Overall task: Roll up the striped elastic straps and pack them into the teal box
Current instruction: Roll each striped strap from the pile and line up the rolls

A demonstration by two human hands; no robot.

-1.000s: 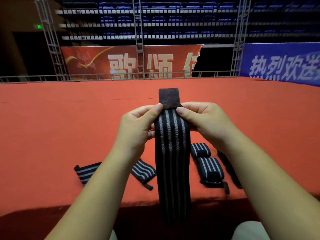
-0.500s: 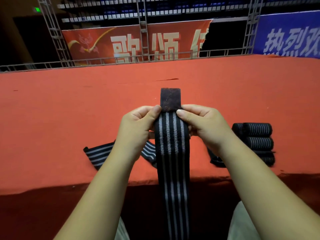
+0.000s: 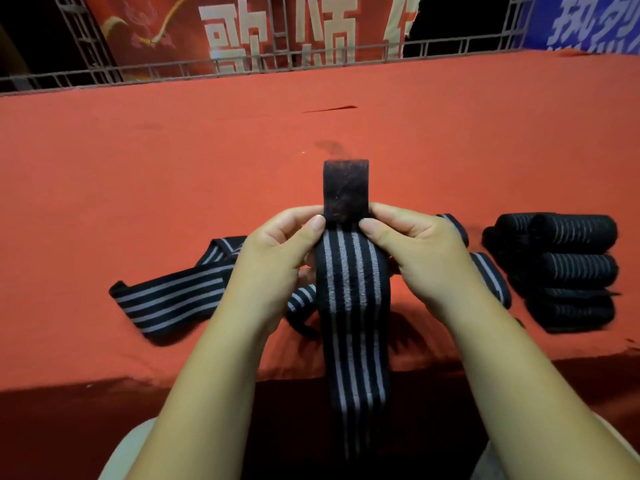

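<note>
The left hand [image 3: 273, 258] and right hand [image 3: 415, 251] each pinch the striped strap [image 3: 353, 306] between thumb and curled fingers, just below its plain black fuzzy end patch [image 3: 345, 188], which stands upright. The strap is black with pale grey lengthwise stripes and hangs down past the near edge of the red tabletop [image 3: 138, 168]. A loose strap [image 3: 173, 299] lies flat to the left; rolled straps [image 3: 575, 265] are stacked on the right.

Red-draped bench [image 3: 173, 150] — dim hall
Truss rail [image 3: 242, 68] at 12 o'clock, red banner [image 3: 166, 26] behind; blue banner [image 3: 588, 22] at 1 o'clock.
</note>
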